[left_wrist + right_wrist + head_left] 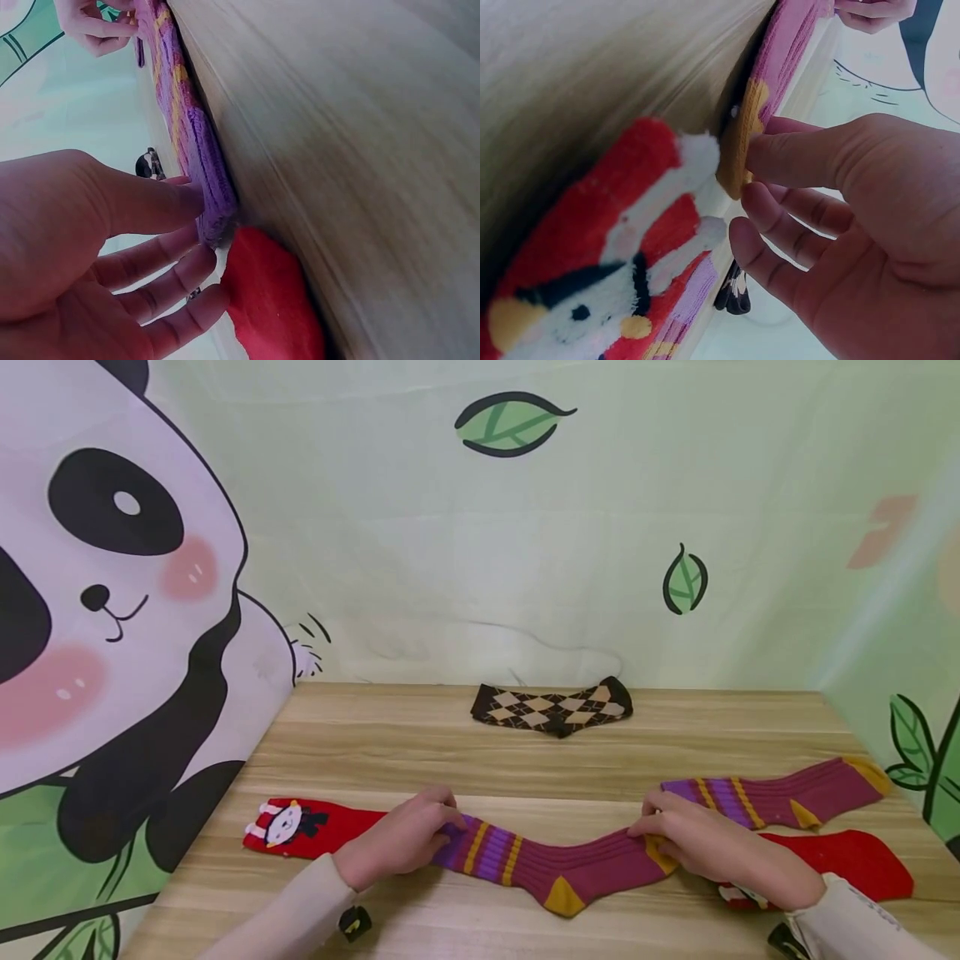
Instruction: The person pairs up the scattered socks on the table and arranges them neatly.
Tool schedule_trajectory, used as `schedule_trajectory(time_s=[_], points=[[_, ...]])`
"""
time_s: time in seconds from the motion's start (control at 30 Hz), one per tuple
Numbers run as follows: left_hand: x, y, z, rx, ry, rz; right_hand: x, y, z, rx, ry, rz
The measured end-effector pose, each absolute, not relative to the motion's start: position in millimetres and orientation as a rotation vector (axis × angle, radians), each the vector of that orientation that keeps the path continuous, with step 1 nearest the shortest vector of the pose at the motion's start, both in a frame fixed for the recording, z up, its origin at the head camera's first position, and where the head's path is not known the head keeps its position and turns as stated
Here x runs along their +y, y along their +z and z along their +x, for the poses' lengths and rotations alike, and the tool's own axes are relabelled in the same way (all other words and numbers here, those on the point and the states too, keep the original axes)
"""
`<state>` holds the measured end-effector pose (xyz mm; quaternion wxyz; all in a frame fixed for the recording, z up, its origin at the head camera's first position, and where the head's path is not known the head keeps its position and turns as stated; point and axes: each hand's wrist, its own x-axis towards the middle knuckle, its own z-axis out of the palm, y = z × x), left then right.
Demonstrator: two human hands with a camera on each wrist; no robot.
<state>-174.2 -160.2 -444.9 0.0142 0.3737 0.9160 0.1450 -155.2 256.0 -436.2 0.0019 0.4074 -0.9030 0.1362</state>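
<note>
A maroon sock (600, 866) with a purple cuff, yellow stripes and mustard heel and toe stretches between both hands near the table's front. At its cuff, my left hand (405, 835) pinches the purple knit (214, 169), thumb on top. The right hand (731, 843) pinches the mustard toe (742, 142) between thumb and fingers. Beside the left hand lies a red sock (337, 828) with a white animal face, partly covered by that hand. Another red sock (855, 860) lies under the right forearm, its animal face (577, 307) showing in the right wrist view.
A matching maroon and purple sock (825, 793) lies at the right, behind the right hand. Toward the back edge rests a black and tan argyle sock (551, 708). The wooden table (375, 727) meets a panda-and-leaf printed backdrop (450, 543) at the back and sides.
</note>
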Motion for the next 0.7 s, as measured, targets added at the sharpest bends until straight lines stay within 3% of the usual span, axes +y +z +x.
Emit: schedule_trajectory(time_s=[0.7], points=[[-159.5,-442.5,-173.5,2.829,0.485,1.150,256.1,-436.2,-154.3,-2.867,0.427,1.269]])
